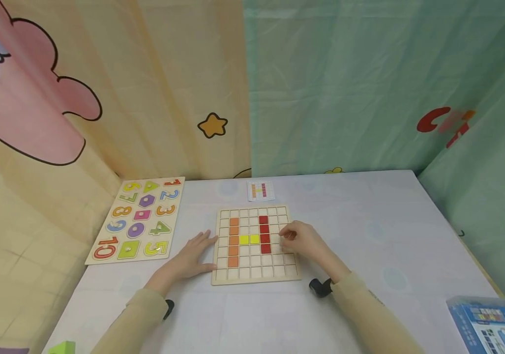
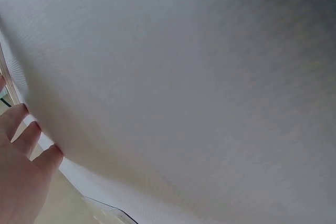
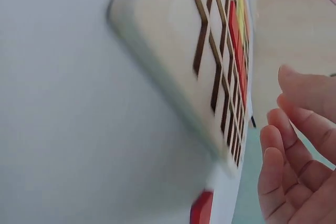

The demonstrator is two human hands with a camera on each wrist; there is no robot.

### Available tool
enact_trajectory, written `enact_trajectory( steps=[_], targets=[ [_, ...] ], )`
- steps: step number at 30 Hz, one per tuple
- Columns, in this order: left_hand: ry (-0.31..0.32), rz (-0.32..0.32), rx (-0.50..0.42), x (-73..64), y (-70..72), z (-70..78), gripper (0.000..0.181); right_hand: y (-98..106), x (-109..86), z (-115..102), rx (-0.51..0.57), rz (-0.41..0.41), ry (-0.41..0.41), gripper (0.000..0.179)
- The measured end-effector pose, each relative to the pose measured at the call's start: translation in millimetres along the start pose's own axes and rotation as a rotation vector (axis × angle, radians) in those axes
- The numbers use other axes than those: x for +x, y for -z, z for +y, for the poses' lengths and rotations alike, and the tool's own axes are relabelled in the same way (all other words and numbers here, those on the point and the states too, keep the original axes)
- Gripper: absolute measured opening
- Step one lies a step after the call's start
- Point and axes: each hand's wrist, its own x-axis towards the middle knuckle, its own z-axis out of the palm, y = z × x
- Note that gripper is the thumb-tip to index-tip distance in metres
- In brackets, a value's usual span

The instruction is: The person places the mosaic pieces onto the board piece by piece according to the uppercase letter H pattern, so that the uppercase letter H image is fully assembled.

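A square wooden grid board [image 1: 256,281] lies on the white table. In it sit a column of orange tiles [image 1: 233,241], two yellow tiles [image 1: 249,239] and a column of red tiles [image 1: 264,235]. Along the board's left edge rests my left hand [image 1: 192,258], fingers spread, fingertips and thumb touching that side. Over the right edge hovers my right hand [image 1: 303,241]; in the right wrist view its fingers bend loosely, the thumb near the index fingertip, with nothing visible between them. A loose red tile [image 3: 201,208] lies beside the board.
Behind the board lies a small pattern card [image 1: 261,191] with orange, yellow and red columns. A number and shape puzzle [image 1: 135,215] is at left. A blue box [image 1: 491,324] stands at the near right corner, a green block [image 1: 63,347] at the near left.
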Motion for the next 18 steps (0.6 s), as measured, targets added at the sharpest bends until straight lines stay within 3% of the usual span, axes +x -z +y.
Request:
enact_trajectory(
  steps=[10, 18],
  targets=[
    [0.001, -0.001, 0.006, 1.1, 0.0, -0.4, 0.086, 35, -9.6, 38, 0.051, 0.037, -0.077, 0.027],
    [0.001, -0.001, -0.001, 0.5, 0.0, -0.2, 0.086, 43, -12.3, 58, 0.049, 0.041, -0.148, 0.032]
  ],
)
